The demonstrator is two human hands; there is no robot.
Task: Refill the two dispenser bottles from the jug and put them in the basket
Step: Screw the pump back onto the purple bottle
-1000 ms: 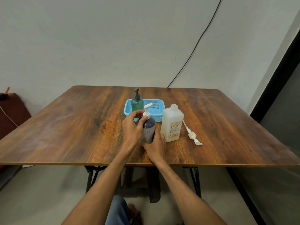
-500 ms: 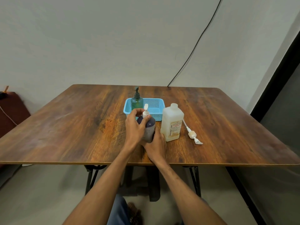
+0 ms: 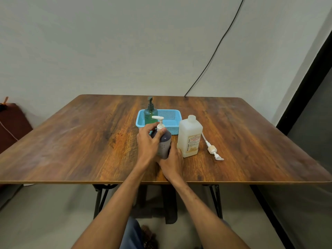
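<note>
Since the earlier frames the white pump head (image 3: 159, 121) of the dark bottle (image 3: 164, 142) is seen rotated, so that its nozzle now points left. The bottle itself is kept in the same spot, upright on the table (image 3: 89, 141), just in front of the blue basket (image 3: 173, 121) and just left of the jug (image 3: 190, 139).

The pump collar is grasped by the left hand (image 3: 148, 144), with thumb and fingers curled round the neck. The lower body of the bottle is gripped from the near side by the right hand (image 3: 171, 162). The green bottle (image 3: 150, 114) is already stood in the basket's left end. A loose pump (image 3: 212, 150) is laid on the table to the right of the jug.

Whether the collar is being tightened or loosened cannot be told. Either way, the body is best held firmly so that only the collar is turned. The bottle should be kept upright and the threads square. Care is needed with the jug, which stands close beside the right hand and could be knocked.
</note>
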